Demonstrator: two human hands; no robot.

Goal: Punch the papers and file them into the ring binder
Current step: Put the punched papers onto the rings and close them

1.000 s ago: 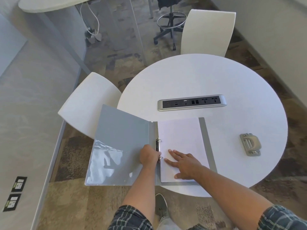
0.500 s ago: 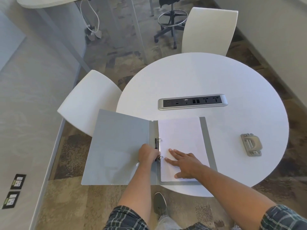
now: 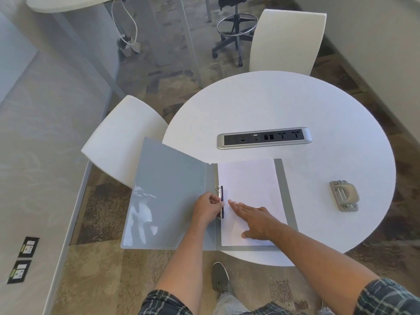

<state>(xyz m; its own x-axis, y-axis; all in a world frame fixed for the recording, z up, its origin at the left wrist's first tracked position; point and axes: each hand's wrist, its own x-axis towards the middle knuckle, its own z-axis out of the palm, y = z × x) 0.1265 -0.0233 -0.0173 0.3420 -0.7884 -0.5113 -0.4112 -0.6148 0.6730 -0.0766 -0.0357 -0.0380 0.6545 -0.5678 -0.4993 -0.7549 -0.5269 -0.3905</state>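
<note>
A grey ring binder (image 3: 168,196) lies open at the near left edge of the round white table (image 3: 284,105), its front cover hanging out past the table's rim. White papers (image 3: 250,185) lie on its right half, against the metal ring mechanism (image 3: 220,202). My left hand (image 3: 205,209) pinches the ring mechanism at the spine. My right hand (image 3: 254,220) rests flat on the lower part of the papers, fingers spread toward the rings. A beige hole punch (image 3: 344,197) sits alone at the right of the table.
A silver power socket strip (image 3: 264,140) is set into the table's middle. White chairs stand at the far side (image 3: 288,39) and the left (image 3: 122,142), the left one under the binder cover. My shoe (image 3: 219,277) shows on the carpet below.
My left hand has shifted slightly up along the rings. My right hand's fingers have drawn closer together on the papers. The binder cover has wobbled a little.
</note>
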